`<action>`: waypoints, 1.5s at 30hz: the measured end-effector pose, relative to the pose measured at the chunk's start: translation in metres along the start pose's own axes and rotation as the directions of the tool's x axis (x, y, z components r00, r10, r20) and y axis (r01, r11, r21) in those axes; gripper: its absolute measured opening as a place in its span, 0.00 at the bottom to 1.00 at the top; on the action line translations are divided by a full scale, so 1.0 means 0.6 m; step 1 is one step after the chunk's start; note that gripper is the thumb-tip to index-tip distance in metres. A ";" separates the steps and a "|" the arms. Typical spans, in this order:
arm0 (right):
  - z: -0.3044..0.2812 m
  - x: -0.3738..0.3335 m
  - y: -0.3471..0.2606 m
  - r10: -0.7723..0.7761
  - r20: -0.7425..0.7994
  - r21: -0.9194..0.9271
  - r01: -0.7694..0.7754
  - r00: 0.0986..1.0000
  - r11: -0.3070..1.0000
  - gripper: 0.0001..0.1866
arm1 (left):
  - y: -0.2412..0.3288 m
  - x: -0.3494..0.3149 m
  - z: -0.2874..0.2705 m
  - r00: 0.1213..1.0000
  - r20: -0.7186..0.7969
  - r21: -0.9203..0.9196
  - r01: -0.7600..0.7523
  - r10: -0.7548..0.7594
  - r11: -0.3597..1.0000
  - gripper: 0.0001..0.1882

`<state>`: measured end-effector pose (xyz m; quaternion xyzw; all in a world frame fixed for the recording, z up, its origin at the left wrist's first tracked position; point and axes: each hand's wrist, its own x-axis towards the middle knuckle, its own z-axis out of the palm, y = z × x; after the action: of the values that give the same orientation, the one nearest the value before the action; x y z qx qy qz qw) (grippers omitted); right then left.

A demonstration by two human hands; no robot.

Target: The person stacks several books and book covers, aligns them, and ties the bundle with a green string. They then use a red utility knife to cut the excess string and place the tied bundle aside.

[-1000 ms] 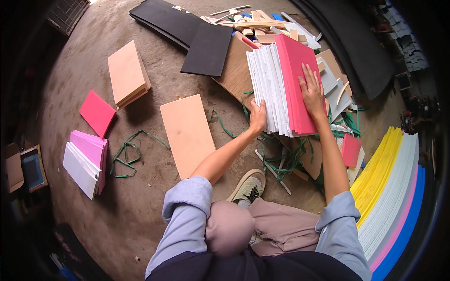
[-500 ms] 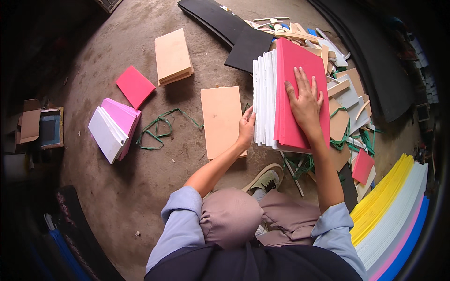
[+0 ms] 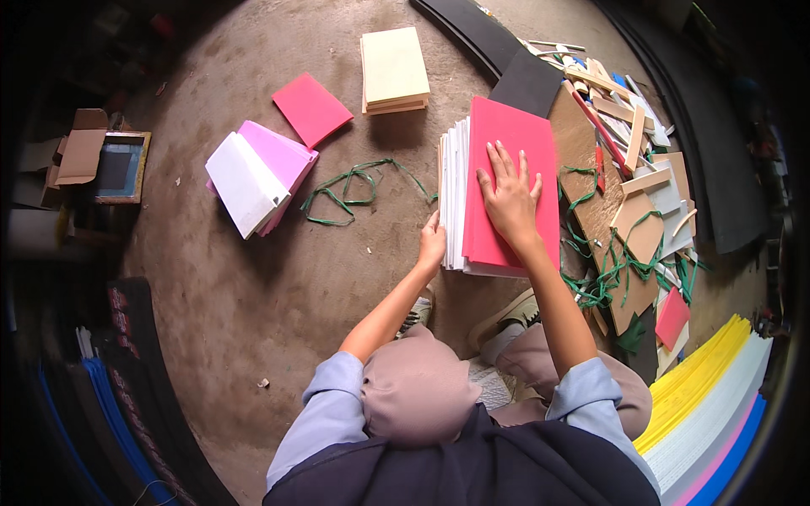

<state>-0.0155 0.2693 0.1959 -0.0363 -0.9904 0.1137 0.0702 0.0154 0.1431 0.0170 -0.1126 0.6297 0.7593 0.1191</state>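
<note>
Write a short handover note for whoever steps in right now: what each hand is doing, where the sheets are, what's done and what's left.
Right hand: flat, fingers spread, on the pink top sheet of the tall stack of white sheets.
Left hand: against the stack's left edge.
Done: the stack sits on the dirt floor with the pink sheet on top.
Left: green straps lie loose beside it; the stack is unbound. A smaller pink-and-white sheet pile lies further left.

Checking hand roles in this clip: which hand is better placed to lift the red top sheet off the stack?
Probably the right hand: it lies flat on the red sheet topping the white stack. The left hand only touches the stack's near left edge, better suited to steadying it.
</note>
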 end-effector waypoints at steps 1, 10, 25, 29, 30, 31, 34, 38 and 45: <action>0.027 -0.010 -0.003 -0.059 -0.057 -0.056 0.055 0.997 0.997 0.28 | -0.029 0.003 -0.023 0.996 -0.050 0.212 -0.066 0.079 0.975 0.20; 0.046 -0.004 0.001 -0.092 -0.053 -0.080 0.087 0.994 0.993 0.27 | -0.060 0.057 -0.044 0.986 -0.144 0.403 0.134 -0.082 0.905 0.24; -0.020 0.013 0.118 0.071 -0.017 0.346 -0.060 0.997 0.936 0.31 | -0.028 0.102 0.041 0.982 0.016 0.088 0.187 -0.189 0.978 0.49; -0.034 0.014 0.155 0.115 -0.035 0.437 -0.088 0.993 0.895 0.35 | -0.011 0.099 0.064 0.984 0.084 0.000 0.156 -0.155 0.988 0.51; -0.039 0.015 0.155 0.103 -0.020 0.466 -0.082 0.994 0.881 0.36 | -0.016 0.097 0.065 0.992 0.048 -0.030 0.119 -0.117 0.992 0.51; -0.046 0.017 0.154 0.089 -0.005 0.494 -0.075 0.996 0.866 0.37 | -0.021 0.094 0.062 0.997 0.009 -0.060 0.080 -0.079 0.995 0.50; -0.082 0.007 0.167 0.112 0.047 0.686 -0.114 0.993 0.719 0.37 | 0.101 0.049 0.052 0.980 0.199 -0.081 0.020 -0.004 0.997 0.48; -0.100 0.005 0.134 0.121 0.132 0.948 -0.161 0.984 0.273 0.37 | 0.219 0.031 -0.015 0.975 0.084 0.200 -0.221 0.208 0.955 0.54; 0.111 -0.004 0.155 0.140 0.247 0.829 -0.284 0.959 0.481 0.41 | 0.189 0.075 -0.063 0.993 -0.007 0.781 -0.070 0.121 0.621 0.60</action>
<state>-0.0179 0.3449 0.1100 -0.1107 -0.7938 0.5980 -0.0080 -0.0628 0.0877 0.1011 -0.0388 0.9042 0.4141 0.0969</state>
